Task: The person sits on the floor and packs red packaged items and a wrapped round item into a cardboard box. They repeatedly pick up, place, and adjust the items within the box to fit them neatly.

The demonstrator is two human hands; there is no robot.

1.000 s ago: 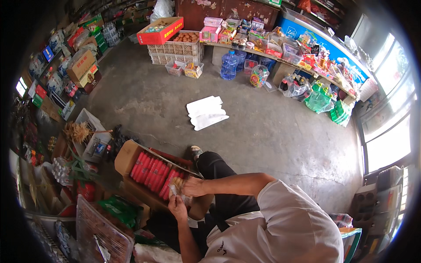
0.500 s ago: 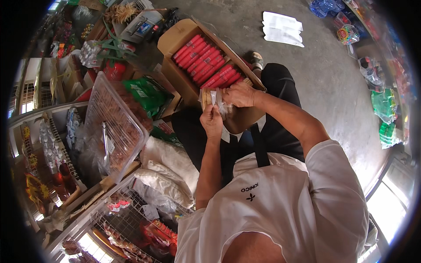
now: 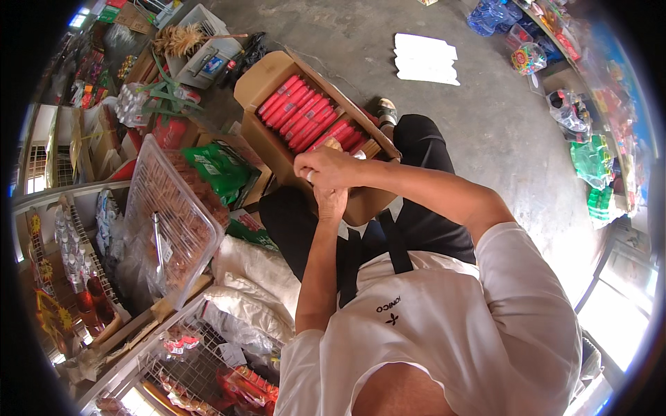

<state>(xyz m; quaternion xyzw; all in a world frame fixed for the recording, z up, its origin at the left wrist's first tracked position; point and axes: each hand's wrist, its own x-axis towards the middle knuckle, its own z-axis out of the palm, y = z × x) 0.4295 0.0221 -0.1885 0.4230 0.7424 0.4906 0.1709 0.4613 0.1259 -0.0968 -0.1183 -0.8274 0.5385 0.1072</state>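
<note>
View from head height, looking down at a seated person in a white shirt (image 3: 430, 298) and dark trousers (image 3: 423, 156). The two hands meet in front of the body, just over the near edge of an open cardboard box (image 3: 260, 83). The right hand (image 3: 326, 170) crosses over on top, its fingers curled inward; the left hand (image 3: 331, 202) lies beneath, mostly covered — so whether either is closed around something cannot be told. A small tan item (image 3: 333, 144) shows just beyond the right knuckles, with a bit of white material (image 3: 359, 154) beside it; the rest is hidden. Inside the box, slim red packets (image 3: 298, 114) lie in a tight row, with a second, smaller group nearer the hands. To the left are a green bag (image 3: 215, 170), a clear plastic container (image 3: 177, 222) and a white sack (image 3: 253, 274). Ahead, a white sheet (image 3: 425, 59) lies on the grey floor (image 3: 485, 139).
</note>
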